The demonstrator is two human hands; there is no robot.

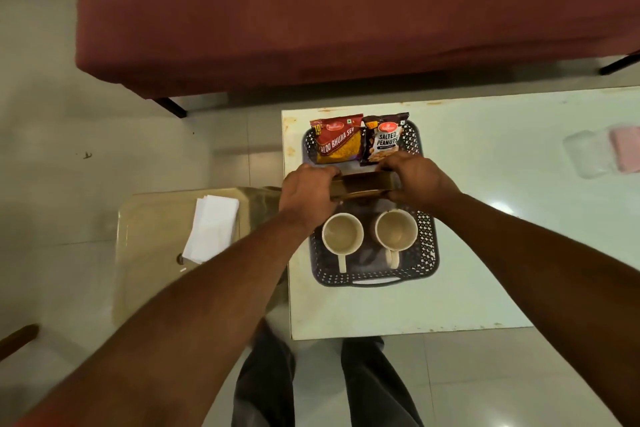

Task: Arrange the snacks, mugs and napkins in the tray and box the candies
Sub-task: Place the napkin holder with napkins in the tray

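A black perforated tray (427, 255) sits on the white table (502, 218). At its far end lie a red Aloo Bhujia Sev packet (337, 142) and a dark Salted Peanuts packet (385, 139). Two cream mugs, the left mug (342, 231) and the right mug (396, 229), stand at its near end with handles toward me. Over the tray's middle I hold a brown-gold box (362, 185) with both hands: my left hand (306, 194) grips its left end, my right hand (417, 178) its right end. White napkins (213, 227) lie on a beige stool to the left.
The beige plastic stool (152, 239) stands left of the table. A maroon sofa (346, 10) fills the far side. A clear plastic container with something pink (606, 152) lies at the table's right. My legs (322, 385) are below the table edge.
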